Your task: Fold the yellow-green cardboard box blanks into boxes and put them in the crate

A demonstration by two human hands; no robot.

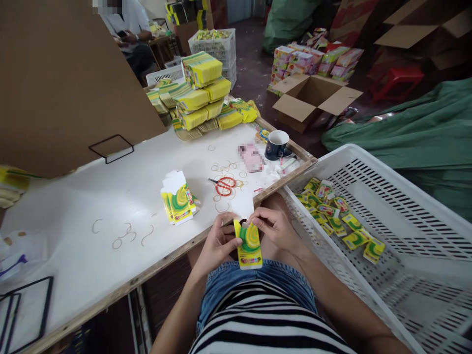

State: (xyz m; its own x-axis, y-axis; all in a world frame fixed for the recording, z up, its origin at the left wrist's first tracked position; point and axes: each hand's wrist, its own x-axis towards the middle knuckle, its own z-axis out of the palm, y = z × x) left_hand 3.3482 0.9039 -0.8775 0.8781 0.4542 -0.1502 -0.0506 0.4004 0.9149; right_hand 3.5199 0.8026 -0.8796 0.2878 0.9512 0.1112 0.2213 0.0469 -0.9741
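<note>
A small yellow and green printed carton (250, 248) is held upright over my lap, just off the table's front edge. My left hand (220, 240) grips its left side, with the thumb across the printed face. At the top right corner, the fingers of my right hand (273, 227) pinch the carton's upper flap. What lies inside the carton is hidden. On the white table (136, 191) ahead, a short stack of flat cartons (179, 199) of the same print lies left of my hands. Orange-handled scissors (223, 185) rest among loose rubber bands (221, 167).
To my right stands a white plastic crate (401, 290) with several yellow cartons (337, 211) in it. Bundled cartons (202, 91) are piled at the table's far end, near a dark mug (276, 147). Beyond are an open cardboard box (311, 96) and a seated person (131, 37).
</note>
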